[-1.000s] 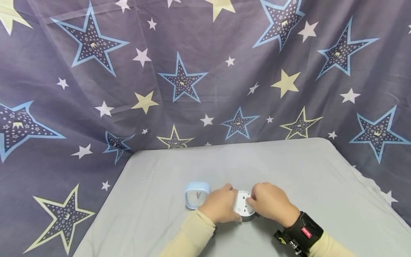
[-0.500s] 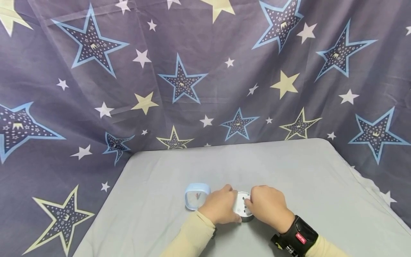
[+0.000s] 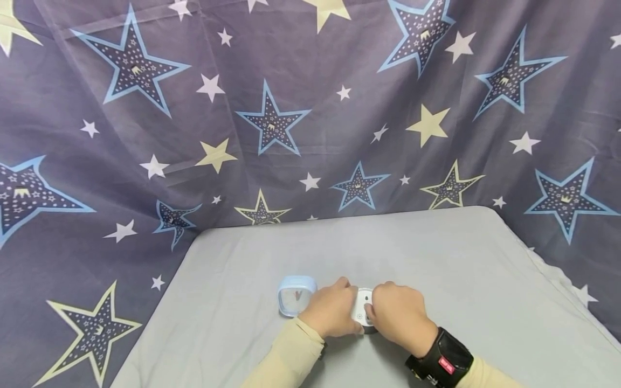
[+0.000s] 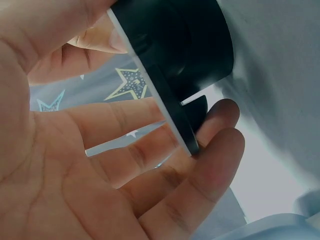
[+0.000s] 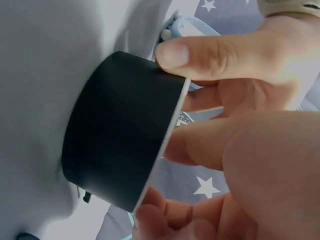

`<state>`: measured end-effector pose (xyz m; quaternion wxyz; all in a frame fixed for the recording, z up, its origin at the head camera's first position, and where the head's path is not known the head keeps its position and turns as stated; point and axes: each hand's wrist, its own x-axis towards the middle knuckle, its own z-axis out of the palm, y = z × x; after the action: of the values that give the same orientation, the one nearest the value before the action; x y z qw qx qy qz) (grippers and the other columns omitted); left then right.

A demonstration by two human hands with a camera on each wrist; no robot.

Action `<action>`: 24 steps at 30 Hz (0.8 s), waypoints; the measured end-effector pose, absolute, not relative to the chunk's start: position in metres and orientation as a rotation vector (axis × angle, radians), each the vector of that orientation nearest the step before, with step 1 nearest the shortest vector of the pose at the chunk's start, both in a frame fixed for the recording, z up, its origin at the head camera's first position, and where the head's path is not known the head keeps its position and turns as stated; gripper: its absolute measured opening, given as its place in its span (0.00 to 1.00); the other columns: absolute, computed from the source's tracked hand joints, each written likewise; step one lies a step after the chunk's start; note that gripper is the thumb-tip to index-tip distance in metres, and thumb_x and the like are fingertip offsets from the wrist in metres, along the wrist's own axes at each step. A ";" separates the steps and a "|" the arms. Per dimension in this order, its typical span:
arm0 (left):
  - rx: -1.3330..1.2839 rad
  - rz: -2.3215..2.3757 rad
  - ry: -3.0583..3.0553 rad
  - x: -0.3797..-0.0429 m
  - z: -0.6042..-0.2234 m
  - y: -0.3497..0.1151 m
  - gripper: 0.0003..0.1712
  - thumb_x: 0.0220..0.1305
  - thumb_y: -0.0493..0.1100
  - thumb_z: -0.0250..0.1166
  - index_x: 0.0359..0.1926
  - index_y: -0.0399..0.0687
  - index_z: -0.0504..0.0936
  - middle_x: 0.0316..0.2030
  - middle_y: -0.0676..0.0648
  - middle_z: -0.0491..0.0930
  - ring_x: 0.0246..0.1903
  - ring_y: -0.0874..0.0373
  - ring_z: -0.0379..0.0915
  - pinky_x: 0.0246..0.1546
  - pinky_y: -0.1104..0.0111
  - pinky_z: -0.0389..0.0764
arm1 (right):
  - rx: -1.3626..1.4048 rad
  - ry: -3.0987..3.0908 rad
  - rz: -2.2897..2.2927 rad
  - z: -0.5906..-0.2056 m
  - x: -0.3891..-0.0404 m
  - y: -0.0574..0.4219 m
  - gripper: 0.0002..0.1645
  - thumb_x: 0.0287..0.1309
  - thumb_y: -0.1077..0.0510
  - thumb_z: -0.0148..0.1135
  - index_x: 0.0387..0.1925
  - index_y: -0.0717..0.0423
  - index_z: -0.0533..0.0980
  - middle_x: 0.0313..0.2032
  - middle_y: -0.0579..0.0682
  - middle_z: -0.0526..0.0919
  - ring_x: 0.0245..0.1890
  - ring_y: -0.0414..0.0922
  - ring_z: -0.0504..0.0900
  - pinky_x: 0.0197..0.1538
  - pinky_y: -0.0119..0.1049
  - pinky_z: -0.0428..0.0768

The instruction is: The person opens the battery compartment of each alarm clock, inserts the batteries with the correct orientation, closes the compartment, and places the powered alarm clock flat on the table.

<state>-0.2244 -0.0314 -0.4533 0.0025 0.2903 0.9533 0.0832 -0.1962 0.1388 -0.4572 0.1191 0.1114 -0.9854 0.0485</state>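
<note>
A round device [image 3: 361, 304] with a white face, dark markings and a black body stands on the grey table. My left hand [image 3: 332, 309] grips its left side, thumb at the near side and fingers round the far side. In the left wrist view, fingertips touch the thin white rim by the black body [image 4: 180, 45]. My right hand [image 3: 400, 317] covers the device's right part. In the right wrist view its thumb [image 5: 200, 142] touches the white face and its curled fingers [image 5: 155, 215] hold the rim. Much of the face is hidden.
Just left of my left hand stands a light blue rounded-square object [image 3: 295, 278] with a pale front and a small V-shaped mark. The grey cloth-covered table [image 3: 388, 248] reaches back to a star-patterned curtain [image 3: 301, 70].
My right hand has moved left over the device, covering more of its white face. My left hand stays in place round the left side. The blue object has not moved.
</note>
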 end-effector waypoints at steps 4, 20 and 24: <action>0.901 0.274 2.985 -0.225 -0.453 -0.032 0.38 0.38 0.59 0.85 0.50 0.48 0.85 0.42 0.51 0.77 0.26 0.63 0.69 0.26 0.71 0.73 | 0.329 -2.782 0.050 -0.461 -0.193 0.134 0.27 0.56 0.43 0.71 0.17 0.57 0.72 0.17 0.47 0.67 0.12 0.44 0.66 0.11 0.44 0.67; 0.895 0.243 2.988 -0.224 -0.451 -0.030 0.40 0.36 0.58 0.85 0.51 0.46 0.85 0.40 0.51 0.77 0.27 0.61 0.71 0.29 0.68 0.77 | 0.316 -2.498 -0.206 -0.476 -0.190 0.126 0.30 0.55 0.45 0.71 0.14 0.56 0.65 0.16 0.46 0.57 0.07 0.39 0.57 0.07 0.40 0.63; 0.903 0.231 2.986 -0.224 -0.452 -0.030 0.40 0.37 0.59 0.85 0.51 0.45 0.85 0.41 0.50 0.77 0.27 0.61 0.71 0.28 0.69 0.77 | 0.326 -2.505 -0.157 -0.476 -0.191 0.127 0.29 0.54 0.46 0.71 0.13 0.56 0.65 0.15 0.46 0.58 0.07 0.38 0.57 0.06 0.39 0.62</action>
<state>-0.2244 -0.0304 -0.4520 0.0071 0.2886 0.9546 0.0738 -0.1908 0.1268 -0.4758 0.3003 0.1230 -0.9440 -0.0592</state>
